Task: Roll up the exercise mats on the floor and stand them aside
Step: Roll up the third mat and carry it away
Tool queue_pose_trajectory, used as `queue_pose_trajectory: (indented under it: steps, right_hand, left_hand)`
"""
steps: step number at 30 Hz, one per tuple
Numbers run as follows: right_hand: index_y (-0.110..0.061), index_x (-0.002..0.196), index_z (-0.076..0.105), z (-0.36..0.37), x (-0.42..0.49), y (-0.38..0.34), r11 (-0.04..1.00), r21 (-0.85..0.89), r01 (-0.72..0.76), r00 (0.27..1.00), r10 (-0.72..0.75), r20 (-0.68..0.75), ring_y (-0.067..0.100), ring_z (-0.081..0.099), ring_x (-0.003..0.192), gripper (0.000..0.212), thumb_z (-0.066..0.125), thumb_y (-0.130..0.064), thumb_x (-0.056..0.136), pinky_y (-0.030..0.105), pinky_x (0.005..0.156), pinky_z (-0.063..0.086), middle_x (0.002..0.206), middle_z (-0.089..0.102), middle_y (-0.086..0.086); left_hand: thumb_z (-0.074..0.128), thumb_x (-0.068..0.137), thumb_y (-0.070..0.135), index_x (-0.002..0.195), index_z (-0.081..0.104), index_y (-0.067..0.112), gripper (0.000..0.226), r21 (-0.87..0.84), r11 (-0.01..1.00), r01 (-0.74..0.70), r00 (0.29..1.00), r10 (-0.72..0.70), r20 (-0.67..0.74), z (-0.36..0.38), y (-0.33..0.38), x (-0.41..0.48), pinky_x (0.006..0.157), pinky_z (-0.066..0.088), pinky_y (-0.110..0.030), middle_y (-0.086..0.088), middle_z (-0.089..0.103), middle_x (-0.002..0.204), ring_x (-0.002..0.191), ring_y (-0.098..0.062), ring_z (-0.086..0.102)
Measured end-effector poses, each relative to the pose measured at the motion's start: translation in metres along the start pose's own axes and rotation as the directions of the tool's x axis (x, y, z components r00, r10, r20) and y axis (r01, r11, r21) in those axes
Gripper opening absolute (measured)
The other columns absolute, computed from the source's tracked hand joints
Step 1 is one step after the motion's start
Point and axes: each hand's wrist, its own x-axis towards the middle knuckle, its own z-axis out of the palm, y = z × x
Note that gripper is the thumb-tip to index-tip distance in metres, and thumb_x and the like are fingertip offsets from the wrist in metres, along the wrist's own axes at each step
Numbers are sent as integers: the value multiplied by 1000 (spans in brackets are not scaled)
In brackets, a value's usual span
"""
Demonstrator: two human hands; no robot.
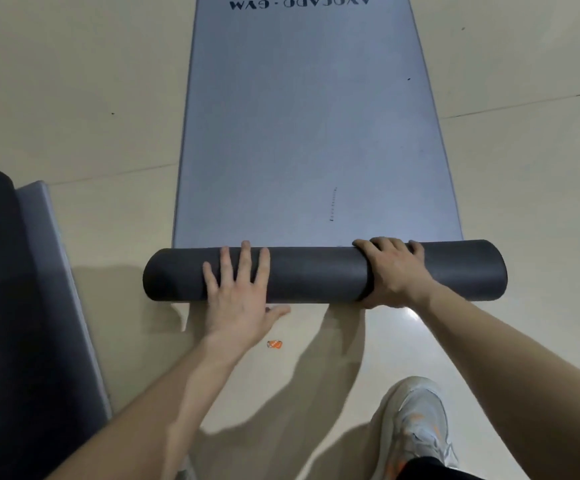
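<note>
A blue-grey exercise mat (309, 133) lies flat on the floor and runs away from me, with upside-down dark lettering at its far end. Its near end is wound into a dark grey roll (316, 273) lying crosswise. My left hand (238, 292) rests flat on the left part of the roll, fingers spread and pointing forward. My right hand (394, 271) curls over the top of the roll to the right of middle, fingers wrapped over its far side.
A second mat (35, 306), dark with a blue-grey edge, lies at the left and is partly rolled at its far end. A small orange scrap (274, 344) sits on the pale floor below the roll. My light sneaker (416, 420) stands at the bottom right.
</note>
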Motion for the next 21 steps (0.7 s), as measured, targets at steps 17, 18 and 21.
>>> queue_pose_trajectory:
  steps: [17,18,21]
  right_hand:
    - [-34,133,45,-53,41,-2,974,-225,23,998,-35,-50,24,61,95,93,79,-71,56,42,93,49,109,62,-3]
    - [-35,132,46,-56,34,-6,975,-217,52,999,-49,20,21,60,92,91,79,-71,56,41,91,51,107,63,-5]
    - [-37,136,44,-39,-2,-11,971,-205,124,984,-94,153,20,62,101,95,78,-72,55,40,99,47,115,63,-8]
  left_hand:
    - [71,49,82,138,38,36,106,10,992,-122,992,122,7,-41,-22,99,97,44,-46,5,59,130,109,-30,59]
    - [71,47,83,137,40,37,105,-24,991,-132,988,133,79,-41,-21,87,91,46,-44,6,60,126,106,-29,61]
    - [72,46,85,134,43,36,104,-113,982,-154,948,179,265,-27,-21,37,85,51,-40,9,63,120,104,-24,63]
